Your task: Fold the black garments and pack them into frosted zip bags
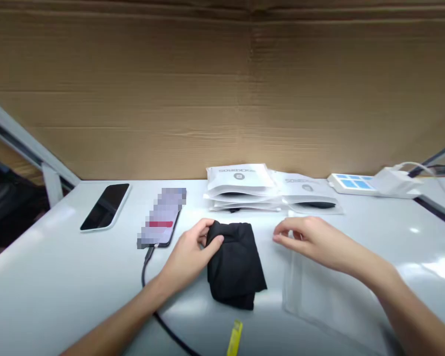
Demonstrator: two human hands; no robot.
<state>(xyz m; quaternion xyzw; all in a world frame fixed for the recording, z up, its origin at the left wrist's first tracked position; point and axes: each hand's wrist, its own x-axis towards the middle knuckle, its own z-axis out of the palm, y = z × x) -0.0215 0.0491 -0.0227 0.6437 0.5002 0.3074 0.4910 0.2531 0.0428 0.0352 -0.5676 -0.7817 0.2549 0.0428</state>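
As the left hand (193,252) pinches the black cloth (235,269) at ten o'clock, the right hand (311,240) hangs half-curled, empty; likely light, floppy, best gripped by folds.

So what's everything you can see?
Folded cloth: 1, black, centre
Plastic bag: 1, clear, right
Printed packets: several, white, back centre
Slim phones: 2, black and lilac screens, left
Thin cables: several, black and white, both sides
Narrow strip: 1, yellow, front
Boxy power strip: 1, white and blue, right
Blocky plug: 1, white, right
Table: 1, white, below
Cardboard wall: 1, brown, behind
Frame bars: several, grey, left
Left hand: 1, on cloth
Right hand: 1, by bag
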